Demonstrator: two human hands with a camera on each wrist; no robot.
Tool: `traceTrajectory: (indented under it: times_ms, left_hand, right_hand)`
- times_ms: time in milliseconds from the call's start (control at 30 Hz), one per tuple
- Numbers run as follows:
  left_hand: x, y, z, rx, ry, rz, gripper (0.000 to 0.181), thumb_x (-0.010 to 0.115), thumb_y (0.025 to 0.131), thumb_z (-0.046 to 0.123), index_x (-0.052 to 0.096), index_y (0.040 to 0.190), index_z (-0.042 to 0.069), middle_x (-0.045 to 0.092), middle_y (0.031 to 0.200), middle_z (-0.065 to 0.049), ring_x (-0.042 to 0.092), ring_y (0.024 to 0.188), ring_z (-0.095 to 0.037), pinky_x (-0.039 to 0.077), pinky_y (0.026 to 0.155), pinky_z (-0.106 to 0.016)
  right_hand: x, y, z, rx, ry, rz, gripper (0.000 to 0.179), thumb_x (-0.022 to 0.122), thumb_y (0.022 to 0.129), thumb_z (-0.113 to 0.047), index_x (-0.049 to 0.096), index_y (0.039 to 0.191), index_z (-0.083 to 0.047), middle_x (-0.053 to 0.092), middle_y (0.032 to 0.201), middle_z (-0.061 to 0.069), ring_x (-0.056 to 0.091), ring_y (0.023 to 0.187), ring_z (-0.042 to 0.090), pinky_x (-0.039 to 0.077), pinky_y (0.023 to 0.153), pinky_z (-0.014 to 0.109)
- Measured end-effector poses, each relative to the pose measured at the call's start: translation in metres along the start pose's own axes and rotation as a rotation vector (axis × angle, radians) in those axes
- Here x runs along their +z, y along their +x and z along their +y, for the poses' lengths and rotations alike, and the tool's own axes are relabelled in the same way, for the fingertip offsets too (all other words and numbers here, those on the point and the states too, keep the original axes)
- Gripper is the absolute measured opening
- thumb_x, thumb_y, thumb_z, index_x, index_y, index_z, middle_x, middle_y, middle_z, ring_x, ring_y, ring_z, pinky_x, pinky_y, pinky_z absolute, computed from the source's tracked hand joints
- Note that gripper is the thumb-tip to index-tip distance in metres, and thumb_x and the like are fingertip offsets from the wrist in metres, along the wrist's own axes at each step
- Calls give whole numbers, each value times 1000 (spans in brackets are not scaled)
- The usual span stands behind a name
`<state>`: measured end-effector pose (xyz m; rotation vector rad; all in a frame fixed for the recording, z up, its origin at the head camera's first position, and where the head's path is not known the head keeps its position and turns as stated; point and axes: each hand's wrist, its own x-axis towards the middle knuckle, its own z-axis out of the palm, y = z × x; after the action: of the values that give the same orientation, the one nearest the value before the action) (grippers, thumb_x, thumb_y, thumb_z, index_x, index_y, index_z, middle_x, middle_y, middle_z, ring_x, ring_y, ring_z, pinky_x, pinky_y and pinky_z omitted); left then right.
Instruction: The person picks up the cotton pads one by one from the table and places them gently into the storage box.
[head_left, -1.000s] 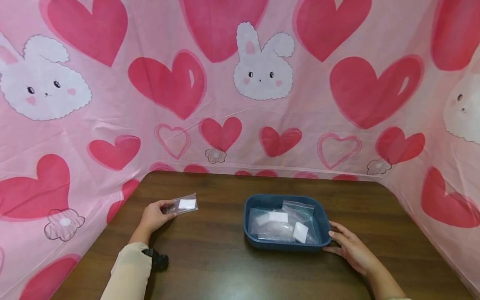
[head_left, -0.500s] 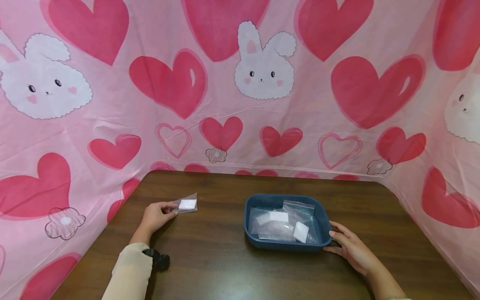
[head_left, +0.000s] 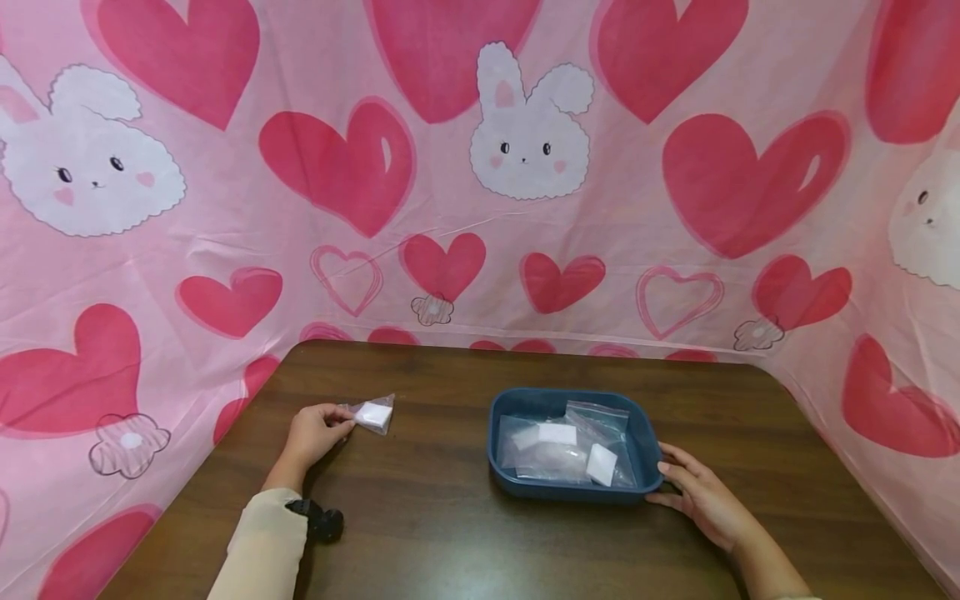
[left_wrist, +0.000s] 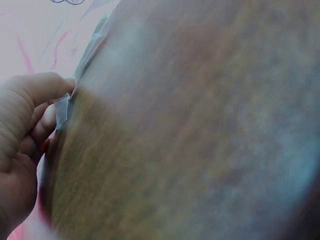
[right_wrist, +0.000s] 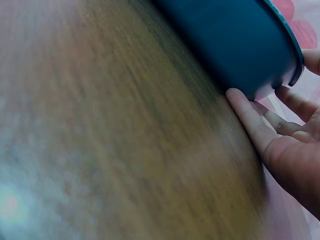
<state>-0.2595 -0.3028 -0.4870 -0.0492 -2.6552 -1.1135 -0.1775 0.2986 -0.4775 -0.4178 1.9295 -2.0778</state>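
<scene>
At the left of the table, my left hand [head_left: 315, 433] pinches the near end of a small clear plastic bag [head_left: 386, 425] with a white rectangular piece [head_left: 372, 414] in it. The left wrist view shows the bag's edge [left_wrist: 61, 111] between thumb and fingers. On the right stands a dark blue plastic bin [head_left: 570, 493] holding several clear bags [head_left: 600, 410] with white pieces inside. My right hand [head_left: 701, 496] touches the bin's right front corner with extended, spread fingers. In the right wrist view, the thumb [right_wrist: 245, 110] lies low beside the bin's wall [right_wrist: 235, 45].
Both hands work over a brown wood-grain table [head_left: 420, 517]. A pink cloth [head_left: 442, 200] with hearts and rabbits hangs behind it and on both sides. A black strap device [head_left: 322, 521] sits at the left wrist, by a beige sleeve [head_left: 262, 546].
The small bag has tilted in my left hand, its far end turning downward in the head view. My right hand and the bin have stayed in place.
</scene>
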Motion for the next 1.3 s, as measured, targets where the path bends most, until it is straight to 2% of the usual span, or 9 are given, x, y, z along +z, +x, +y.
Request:
traceTrajectory:
  times_ms: [167, 367, 733, 1067, 1300]
  left_hand:
    - [-1, -1, 1, -3, -25, 17, 7, 77, 81, 5, 74, 85, 0, 64, 69, -3, 54, 57, -11, 47, 52, -23]
    - [-2, -1, 7, -8, -16, 25, 4, 77, 82, 6, 75, 86, 4, 65, 72, -3, 55, 59, -14, 47, 52, -23]
    - [0, 0, 22, 59, 4, 58, 5, 79, 80, 8, 76, 83, 5, 65, 70, -2, 53, 61, -13, 46, 52, -24]
    - [2, -1, 32, 82, 9, 65, 4, 79, 81, 10, 76, 83, 7, 67, 73, -2, 55, 66, -15, 46, 56, -24]
    - [5, -4, 44, 101, -25, 50, 5, 80, 80, 8, 76, 84, 7, 68, 76, -4, 56, 67, -18, 47, 56, -24]
  right_hand:
    - [0, 0, -1, 1, 8, -16, 39, 38, 106, -14, 38, 144, -3, 51, 129, -6, 58, 112, 11, 53, 89, 40]
    - [1, 0, -3, 13, 5, -7, 41, 39, 106, -14, 36, 144, 0, 51, 129, -5, 58, 111, 12, 53, 89, 40]
    - [1, 0, -2, 23, -10, 15, 46, 41, 106, -16, 30, 144, 6, 50, 128, -2, 59, 111, 12, 53, 89, 41]
    - [0, 0, -2, 5, 20, -19, 41, 39, 106, -14, 36, 145, 0, 53, 128, -3, 58, 112, 11, 53, 89, 40]
    - [-1, 0, -1, -3, 25, -27, 40, 38, 106, -13, 37, 144, -2, 53, 129, -3, 58, 112, 11, 53, 89, 39]
